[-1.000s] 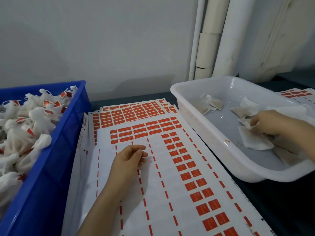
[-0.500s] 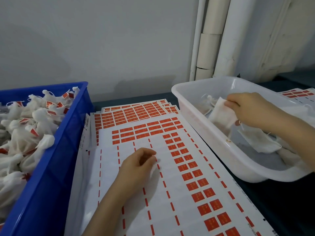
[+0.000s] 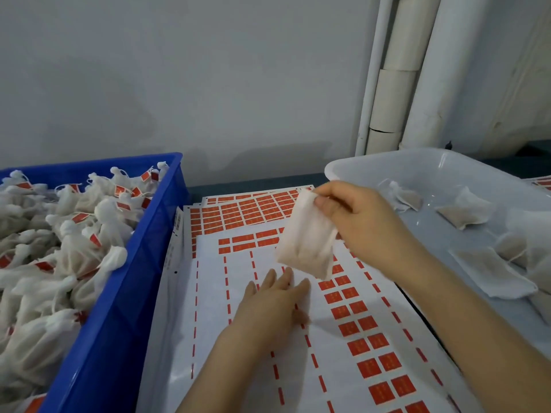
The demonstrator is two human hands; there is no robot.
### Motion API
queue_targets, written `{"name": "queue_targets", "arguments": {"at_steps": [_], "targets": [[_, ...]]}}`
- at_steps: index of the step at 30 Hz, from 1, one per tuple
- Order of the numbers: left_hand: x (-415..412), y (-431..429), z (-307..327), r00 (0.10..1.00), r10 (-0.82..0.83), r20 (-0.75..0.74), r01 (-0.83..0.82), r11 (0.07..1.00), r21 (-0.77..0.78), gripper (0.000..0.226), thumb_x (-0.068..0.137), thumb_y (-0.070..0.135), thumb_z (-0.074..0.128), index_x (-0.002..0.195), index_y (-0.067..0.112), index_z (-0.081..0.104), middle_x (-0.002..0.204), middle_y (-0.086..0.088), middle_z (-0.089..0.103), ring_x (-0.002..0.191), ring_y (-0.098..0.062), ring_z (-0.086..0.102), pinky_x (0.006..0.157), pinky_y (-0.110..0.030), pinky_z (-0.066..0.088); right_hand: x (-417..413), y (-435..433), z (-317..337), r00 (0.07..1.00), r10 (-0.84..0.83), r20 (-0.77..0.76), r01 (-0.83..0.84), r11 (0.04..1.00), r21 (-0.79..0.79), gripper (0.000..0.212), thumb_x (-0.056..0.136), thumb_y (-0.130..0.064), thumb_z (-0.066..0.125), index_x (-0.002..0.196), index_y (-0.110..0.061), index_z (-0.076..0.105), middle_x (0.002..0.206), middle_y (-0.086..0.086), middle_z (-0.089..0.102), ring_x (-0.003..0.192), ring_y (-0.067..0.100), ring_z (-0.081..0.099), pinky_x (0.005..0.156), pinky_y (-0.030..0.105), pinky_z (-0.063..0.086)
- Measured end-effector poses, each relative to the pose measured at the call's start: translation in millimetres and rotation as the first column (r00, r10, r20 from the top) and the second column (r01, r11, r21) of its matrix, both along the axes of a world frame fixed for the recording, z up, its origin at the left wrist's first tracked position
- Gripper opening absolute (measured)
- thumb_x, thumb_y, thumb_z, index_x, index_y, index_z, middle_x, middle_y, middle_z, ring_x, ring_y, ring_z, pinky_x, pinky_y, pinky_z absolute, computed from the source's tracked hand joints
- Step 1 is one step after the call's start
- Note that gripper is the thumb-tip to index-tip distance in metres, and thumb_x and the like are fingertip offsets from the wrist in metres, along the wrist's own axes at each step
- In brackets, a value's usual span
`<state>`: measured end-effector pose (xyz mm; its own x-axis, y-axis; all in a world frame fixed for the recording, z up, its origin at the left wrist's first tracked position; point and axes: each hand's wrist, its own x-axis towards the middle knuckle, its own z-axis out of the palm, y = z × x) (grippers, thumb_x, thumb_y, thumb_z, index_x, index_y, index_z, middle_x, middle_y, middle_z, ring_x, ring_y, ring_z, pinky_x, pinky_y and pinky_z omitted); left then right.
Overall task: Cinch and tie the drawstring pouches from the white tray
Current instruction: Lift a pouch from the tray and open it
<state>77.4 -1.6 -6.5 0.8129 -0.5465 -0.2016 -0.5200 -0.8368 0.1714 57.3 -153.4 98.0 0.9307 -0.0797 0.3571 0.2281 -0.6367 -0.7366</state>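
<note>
On my left I see a blue crate (image 3: 119, 293), its long wall just beside the paper. In the middle a white label sheet (image 3: 328, 338) lies flat on the surface; its left columns show only thin red dashes, while its right columns carry full red rectangles. More label sheets (image 3: 244, 210) lie under it, fanned out at the far end. Beyond them a dark strip of surface (image 3: 256, 183) meets a grey wall (image 3: 179, 70). White pipes (image 3: 396, 84) rise at the far right.

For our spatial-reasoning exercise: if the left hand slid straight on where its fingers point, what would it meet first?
Probably the pouch that the right hand pinches: its lower end hangs just beyond the left hand. Height is unclear, so it might pass underneath along the sticker sheet.
</note>
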Motion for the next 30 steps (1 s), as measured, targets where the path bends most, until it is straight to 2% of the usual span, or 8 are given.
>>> {"name": "queue_targets", "arguments": {"at_steps": [4, 7, 9, 13, 15, 17, 20, 30], "targets": [[9.5, -0.4, -0.5, 0.999, 0.032, -0.037, -0.036, 0.993, -0.108, 0.055, 0.095, 0.036, 0.050, 0.143, 0.041, 0.025, 0.158, 0.009, 0.012, 0.146, -0.021, 0.005, 0.116, -0.049, 0.000, 18.2, 16.4, -28.8, 0.996, -0.063, -0.059, 0.070, 0.988, 0.137, 0.009, 0.088, -0.036, 0.055, 0.095, -0.040, 0.051, 0.105, -0.023, 0.046, 0.090, 0.003, 0.046, 0.066, 0.010, 0.039], [9.4, 6.9, -1.5, 0.984, 0.142, -0.107, -0.167, 0.943, -0.287, 0.055, 0.086, 0.045, 0.062, 0.135, 0.040, 0.037, 0.147, 0.014, 0.036, 0.131, -0.014, 0.036, 0.113, -0.042, 0.022, 22.7, 18.0, -45.7, 0.997, -0.058, -0.050, 0.067, 0.979, 0.194, 0.005, 0.086, -0.039, 0.057, 0.085, -0.040, 0.052, 0.096, -0.028, 0.049, 0.080, 0.001, 0.050, 0.061, 0.006, 0.037], [8.7, 11.8, 1.8, 0.958, 0.201, -0.205, -0.277, 0.833, -0.479, 0.058, 0.081, 0.042, 0.069, 0.131, 0.038, 0.039, 0.138, 0.013, 0.046, 0.111, -0.008, 0.047, 0.100, -0.029, 0.039, 22.2, 18.0, -55.3, 0.998, -0.052, -0.035, 0.059, 0.972, 0.229, 0.007, 0.085, -0.041, 0.058, 0.081, -0.041, 0.053, 0.088, -0.033, 0.050, 0.077, -0.002, 0.053, 0.056, 0.002, 0.036], [5.5, 11.1, 12.0, 0.911, 0.251, -0.328, -0.411, 0.474, -0.779, 0.090, 0.071, 0.032, 0.078, 0.134, 0.050, 0.017, 0.145, 0.021, 0.029, 0.127, -0.007, 0.037, 0.103, -0.032, 0.039, 17.0, 16.6, -69.8, 0.999, -0.023, -0.025, 0.030, 0.937, 0.348, 0.008, 0.082, -0.036, 0.061, 0.079, -0.042, 0.057, 0.077, -0.037, 0.055, 0.073, -0.004, 0.058, 0.049, -0.001, 0.039], [4.0, 10.3, 14.0, 0.919, 0.276, -0.283, -0.373, 0.375, -0.849, 0.081, 0.071, 0.030, 0.079, 0.127, 0.053, 0.026, 0.131, 0.032, 0.039, 0.116, 0.000, 0.047, 0.093, -0.017, 0.044, 14.1, 13.7, -72.4, 0.996, 0.068, -0.055, -0.047, 0.944, 0.327, 0.011, 0.082, -0.031, 0.063, 0.077, -0.041, 0.060, 0.075, -0.040, 0.058, 0.079, -0.013, 0.058, 0.050, -0.002, 0.039], [4.8, 12.2, 10.6, 0.939, 0.261, -0.223, -0.307, 0.351, -0.884, 0.049, 0.073, 0.030, 0.077, 0.110, 0.047, 0.051, 0.104, 0.035, 0.058, 0.096, 0.004, 0.059, 0.078, -0.008, 0.050, 11.4, 12.1, -73.7, 0.977, 0.171, -0.129, -0.131, 0.953, 0.274, 0.013, 0.082, -0.029, 0.064, 0.079, -0.041, 0.062, 0.078, -0.043, 0.058, 0.082, -0.023, 0.052, 0.053, -0.003, 0.039], [5.4, 14.3, 5.9, 0.946, 0.248, -0.210, -0.284, 0.320, -0.904, 0.015, 0.075, 0.022, 0.075, 0.081, 0.032, 0.066, 0.079, 0.021, 0.068, 0.079, -0.001, 0.065, 0.066, -0.009, 0.051, 9.1, 6.0, -74.3, 0.957, 0.177, -0.228, -0.139, 0.975, 0.173, 0.011, 0.081, -0.030, 0.066, 0.080, -0.040, 0.063, 0.078, -0.035, 0.061, 0.079, -0.015, 0.057, 0.053, 0.001, 0.040], [2.8, 13.5, 9.2, 0.899, 0.281, -0.336, -0.390, 0.161, -0.907, 0.019, 0.073, 0.037, 0.068, 0.084, 0.024, 0.061, 0.083, 0.027, 0.064, 0.084, 0.008, 0.060, 0.057, -0.004, 0.045, 8.6, -6.6, -68.7, 0.969, 0.118, -0.216, -0.102, 0.991, 0.087, 0.020, 0.083, -0.029, 0.066, 0.071, -0.044, 0.060, 0.067, -0.046, 0.053, 0.073, -0.025, 0.051, 0.045, -0.006, 0.032]]}}
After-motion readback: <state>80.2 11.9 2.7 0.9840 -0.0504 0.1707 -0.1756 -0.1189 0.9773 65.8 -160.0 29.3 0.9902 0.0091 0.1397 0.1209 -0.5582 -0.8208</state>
